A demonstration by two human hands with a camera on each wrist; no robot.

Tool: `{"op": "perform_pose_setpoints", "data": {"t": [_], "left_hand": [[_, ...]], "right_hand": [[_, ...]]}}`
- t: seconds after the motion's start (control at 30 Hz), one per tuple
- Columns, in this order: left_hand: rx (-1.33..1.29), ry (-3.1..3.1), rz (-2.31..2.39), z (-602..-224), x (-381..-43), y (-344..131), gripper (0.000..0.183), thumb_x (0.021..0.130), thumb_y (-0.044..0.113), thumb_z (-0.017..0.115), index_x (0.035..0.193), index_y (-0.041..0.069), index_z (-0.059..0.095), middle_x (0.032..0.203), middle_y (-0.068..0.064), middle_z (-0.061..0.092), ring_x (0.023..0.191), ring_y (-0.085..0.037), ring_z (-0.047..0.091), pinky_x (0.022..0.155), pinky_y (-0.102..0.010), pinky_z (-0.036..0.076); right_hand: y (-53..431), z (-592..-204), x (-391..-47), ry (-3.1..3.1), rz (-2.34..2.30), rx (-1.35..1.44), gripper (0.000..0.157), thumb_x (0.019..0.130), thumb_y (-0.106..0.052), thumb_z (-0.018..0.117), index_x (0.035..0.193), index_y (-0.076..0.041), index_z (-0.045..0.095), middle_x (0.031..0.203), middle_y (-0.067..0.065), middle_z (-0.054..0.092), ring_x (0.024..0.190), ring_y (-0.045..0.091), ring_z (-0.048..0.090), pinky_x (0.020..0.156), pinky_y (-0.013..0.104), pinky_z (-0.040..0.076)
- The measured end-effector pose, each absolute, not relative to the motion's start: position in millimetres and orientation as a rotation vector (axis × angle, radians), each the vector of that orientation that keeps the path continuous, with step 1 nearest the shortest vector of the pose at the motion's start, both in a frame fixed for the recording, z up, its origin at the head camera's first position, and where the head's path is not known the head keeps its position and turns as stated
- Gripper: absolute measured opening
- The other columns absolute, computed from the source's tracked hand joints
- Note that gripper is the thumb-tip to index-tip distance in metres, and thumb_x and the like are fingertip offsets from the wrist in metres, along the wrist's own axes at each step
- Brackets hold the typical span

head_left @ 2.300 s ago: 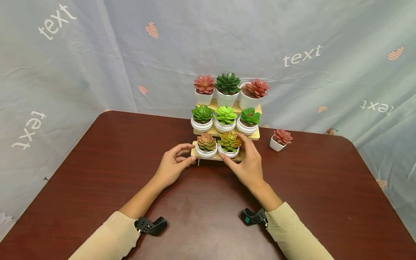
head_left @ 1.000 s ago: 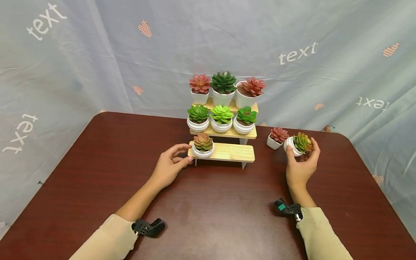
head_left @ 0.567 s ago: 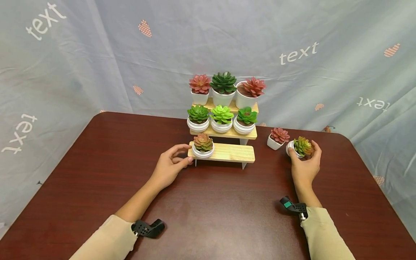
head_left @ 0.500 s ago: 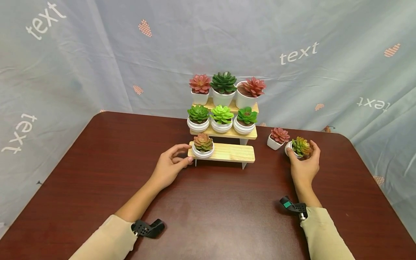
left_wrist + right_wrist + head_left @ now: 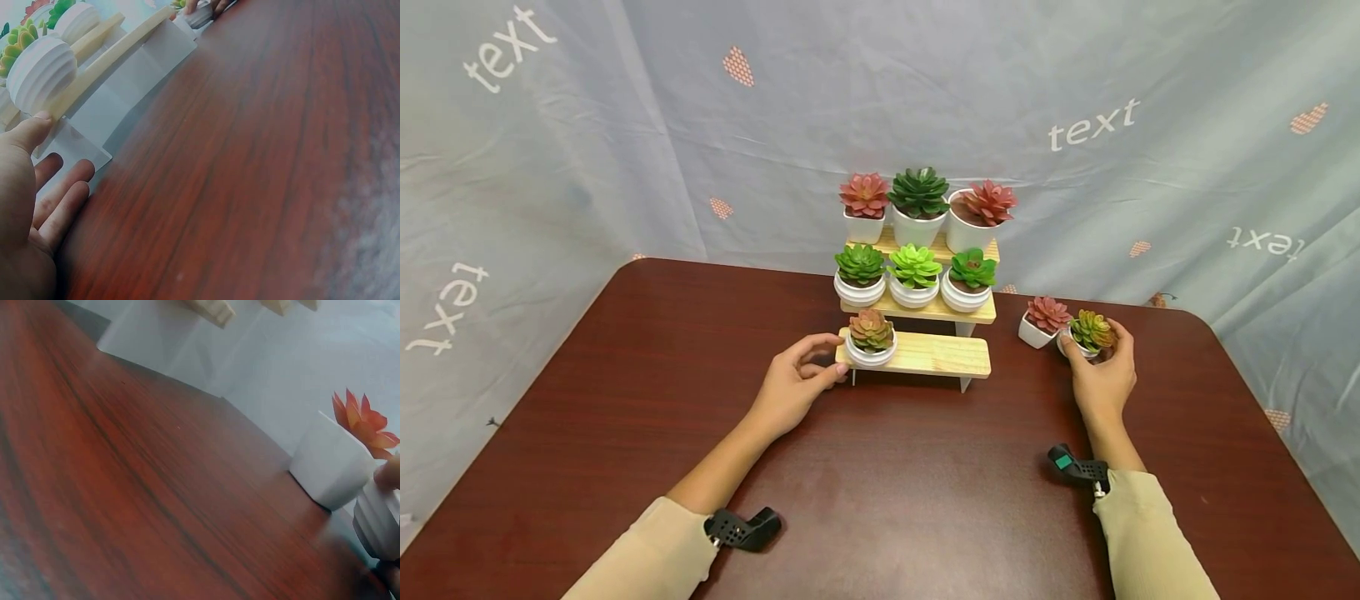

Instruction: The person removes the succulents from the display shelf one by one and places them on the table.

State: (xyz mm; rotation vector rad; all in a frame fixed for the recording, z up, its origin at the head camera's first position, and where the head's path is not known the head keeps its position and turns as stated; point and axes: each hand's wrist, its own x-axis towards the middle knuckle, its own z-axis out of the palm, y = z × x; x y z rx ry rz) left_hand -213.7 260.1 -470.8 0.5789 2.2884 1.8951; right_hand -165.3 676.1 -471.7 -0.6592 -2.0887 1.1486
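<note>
A three-tier wooden plant stand (image 5: 943, 353) stands towards the back of the table. My left hand (image 5: 792, 387) grips the left end of its lowest shelf; in the left wrist view the thumb presses the wood beside a ribbed white pot (image 5: 42, 78). That pot holds a brownish-pink succulent (image 5: 871, 330). Right of the stand, my right hand (image 5: 1105, 382) holds a small white pot with a yellow-green succulent (image 5: 1091, 330), thumb and fingers around it. Close beside it sits a square white pot (image 5: 331, 464) with a red succulent (image 5: 1048, 313).
Green succulents (image 5: 914, 265) in round white pots fill the middle shelf. Two red succulents and a dark green succulent (image 5: 919, 192) stand on the top shelf. A grey-blue curtain (image 5: 775, 125) hangs behind the dark red wooden table (image 5: 895, 483).
My right hand has taken the yellow-green succulent off the lowest shelf, carried it right and brought it down beside the red one. My left hand stays at the shelf's end.
</note>
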Motion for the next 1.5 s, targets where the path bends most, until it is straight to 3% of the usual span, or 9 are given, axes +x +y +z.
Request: {"op": "perform_pose_setpoints", "data": {"t": [0.1, 0.27, 0.43, 0.63, 0.83, 1.07, 1.33, 1.5], "left_hand": [[0.572, 2.282, 1.901, -471.2, -213.2, 260.2, 0.038, 0.096, 0.013, 0.071, 0.132, 0.010, 0.061, 0.126, -0.019, 0.064, 0.082, -0.003, 0.073, 0.071, -0.021, 0.057], [0.567, 2.271, 1.902, -470.6, -212.1, 260.4, 0.038, 0.096, 0.014, 0.071, 0.133, 0.011, 0.061, 0.126, -0.019, 0.064, 0.083, -0.005, 0.073, 0.071, -0.022, 0.057], [0.565, 2.278, 1.902, -469.9, -212.5, 260.7, 0.038, 0.096, 0.013, 0.072, 0.132, 0.012, 0.061, 0.127, -0.019, 0.065, 0.083, -0.005, 0.074, 0.072, -0.022, 0.058], [0.563, 2.272, 1.895, -469.8, -211.7, 261.9, 0.039, 0.096, 0.014, 0.071, 0.133, 0.011, 0.060, 0.128, -0.019, 0.065, 0.083, -0.005, 0.074, 0.073, -0.022, 0.058], [0.567, 2.295, 1.890, -470.7, -212.4, 261.1, 0.039, 0.096, 0.014, 0.071, 0.133, 0.011, 0.060, 0.127, -0.019, 0.065, 0.083, -0.005, 0.074, 0.073, -0.023, 0.059], [0.591, 2.303, 1.885, -471.4, -213.7, 259.2, 0.039, 0.096, 0.014, 0.071, 0.134, 0.010, 0.060, 0.127, -0.019, 0.065, 0.084, -0.005, 0.074, 0.074, -0.022, 0.059], [0.590, 2.298, 1.884, -469.6, -213.0, 259.0, 0.039, 0.097, 0.014, 0.070, 0.134, 0.011, 0.059, 0.128, -0.020, 0.064, 0.085, -0.006, 0.074, 0.074, -0.022, 0.059], [0.591, 2.308, 1.874, -469.5, -213.0, 259.9, 0.039, 0.097, 0.014, 0.070, 0.134, 0.011, 0.060, 0.128, -0.019, 0.065, 0.085, -0.006, 0.074, 0.074, -0.022, 0.059]], "right_hand": [[678.0, -471.6, -168.1, -2.136, 1.140, -0.642, 0.070, 0.088, -0.030, 0.078, 0.147, -0.011, 0.046, 0.140, 0.013, 0.060, 0.127, 0.028, 0.060, 0.099, 0.034, 0.048], [684.2, -471.8, -177.1, -2.206, 1.140, -0.592, 0.071, 0.089, -0.025, 0.078, 0.149, -0.009, 0.043, 0.144, 0.016, 0.056, 0.133, 0.029, 0.057, 0.109, 0.049, 0.047], [691.8, -472.1, -190.8, -2.277, 1.172, -0.465, 0.073, 0.089, -0.019, 0.078, 0.150, -0.007, 0.040, 0.147, 0.016, 0.053, 0.139, 0.027, 0.053, 0.113, 0.048, 0.044], [697.0, -471.5, -194.1, -2.329, 1.202, -0.415, 0.076, 0.089, -0.016, 0.076, 0.154, -0.007, 0.036, 0.153, 0.020, 0.047, 0.144, 0.032, 0.046, 0.117, 0.050, 0.039], [695.5, -466.5, -190.1, -2.284, 1.301, -0.406, 0.072, 0.095, -0.012, 0.063, 0.158, -0.011, 0.029, 0.160, 0.015, 0.038, 0.149, 0.033, 0.039, 0.122, 0.052, 0.033], [678.2, -436.5, -183.2, -1.967, 1.369, -0.305, 0.054, 0.095, -0.006, 0.060, 0.147, -0.001, 0.045, 0.148, 0.021, 0.049, 0.140, 0.027, 0.045, 0.118, 0.049, 0.037], [637.3, -380.3, -178.2, -1.930, 1.196, 0.115, 0.052, 0.088, -0.002, 0.070, 0.138, -0.004, 0.057, 0.133, 0.010, 0.064, 0.127, 0.008, 0.056, 0.107, 0.026, 0.043], [601.5, -357.2, -168.9, -2.004, 1.052, 0.363, 0.047, 0.079, -0.006, 0.078, 0.125, -0.003, 0.068, 0.126, 0.016, 0.069, 0.126, 0.012, 0.058, 0.108, 0.025, 0.042]]}}
